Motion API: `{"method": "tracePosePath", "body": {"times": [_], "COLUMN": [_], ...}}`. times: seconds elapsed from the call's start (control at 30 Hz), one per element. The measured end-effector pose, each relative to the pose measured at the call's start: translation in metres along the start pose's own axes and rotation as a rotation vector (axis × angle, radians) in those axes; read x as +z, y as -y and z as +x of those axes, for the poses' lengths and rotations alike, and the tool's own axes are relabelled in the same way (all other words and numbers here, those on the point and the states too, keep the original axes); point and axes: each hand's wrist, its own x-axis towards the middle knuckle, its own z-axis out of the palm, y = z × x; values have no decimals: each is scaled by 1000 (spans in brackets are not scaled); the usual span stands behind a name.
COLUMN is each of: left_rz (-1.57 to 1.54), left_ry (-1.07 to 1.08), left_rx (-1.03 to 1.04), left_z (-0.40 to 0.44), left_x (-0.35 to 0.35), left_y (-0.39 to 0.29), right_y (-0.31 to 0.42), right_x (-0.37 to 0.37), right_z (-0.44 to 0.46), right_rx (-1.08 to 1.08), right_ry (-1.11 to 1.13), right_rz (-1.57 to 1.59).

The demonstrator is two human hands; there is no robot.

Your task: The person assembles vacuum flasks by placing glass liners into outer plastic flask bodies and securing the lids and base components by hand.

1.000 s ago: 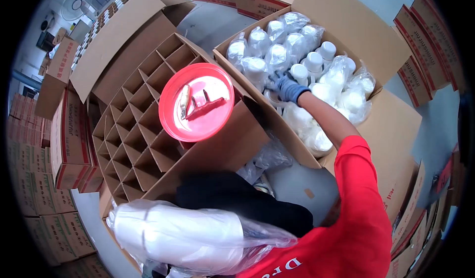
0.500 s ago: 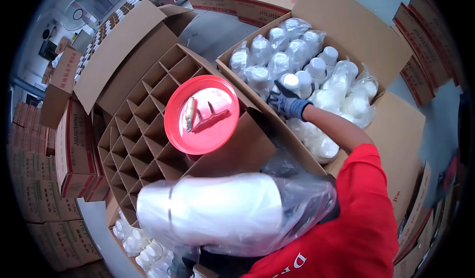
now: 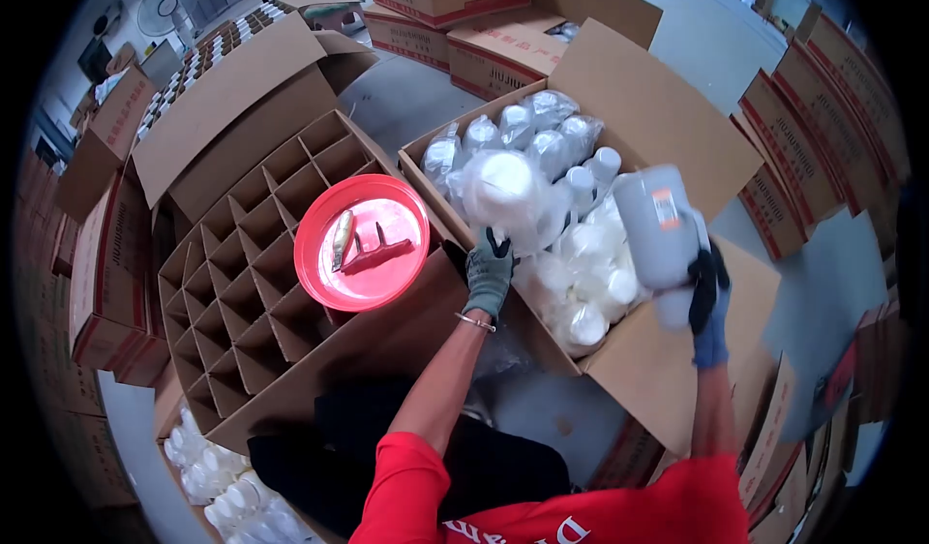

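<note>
My left hand [image 3: 489,271], in a grey-green glove, is at the near edge of a carton [image 3: 547,343], its fingers closed on a clear bag of white, round-ended pieces [image 3: 507,178]. That bag is above other bagged white items in the carton. To the right, my right hand [image 3: 709,292], in a dark blue glove, grips the handle side of a frosted jug [image 3: 656,225] with an orange-and-white label. The jug is over the carton's right side, slightly blurred. Several bagged white-capped items [image 3: 552,147] fill the carton behind.
A red round tray [image 3: 360,292] with small brown and red pieces rests on a divided carton [image 3: 252,302] at left. More bagged bottles [image 3: 208,462] sit lower left. Stacked cartons [image 3: 455,2] stand behind, others [image 3: 813,128] at right. A fan [image 3: 166,7] is far left.
The bagged white pieces have moved from close in front to above the carton, with my left hand. My right hand has left the carton's contents and moved right, now with the jug.
</note>
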Motion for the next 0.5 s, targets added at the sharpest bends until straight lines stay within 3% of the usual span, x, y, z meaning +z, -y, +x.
{"method": "tracePosePath", "body": {"times": [0.17,0.23,0.3,0.33,0.37,0.43,0.47,0.5], "left_rz": [184,-193,-694,-1005,-1026,-1222,-1399,-1124], "left_ry": [218,255,280,292,206,-18,-162,-252], "left_rx": [-19,-61,-161,-244,-254,-293,-326,-92], "left_z": [7,-19,-59,-84,-113,-182,-211,-213], "left_x": [14,-29,-101,-140,-170,-226,-249,-266], "left_y": [29,-2,-50,-57,-29,13,14,-3], "right_y": [2,-11,1,-24,-18,-9,3,16], "right_x": [7,27,64,77,99,137,153,172], "right_z": [-82,-116,-156,-182,-202,-243,-258,-267], "right_rx": [134,276,335,615,626,694,574,349], "right_ry": [211,327,404,453,656,1018,1271,1488], "right_rz": [708,966,973,1240,1363,1132,822,513]}}
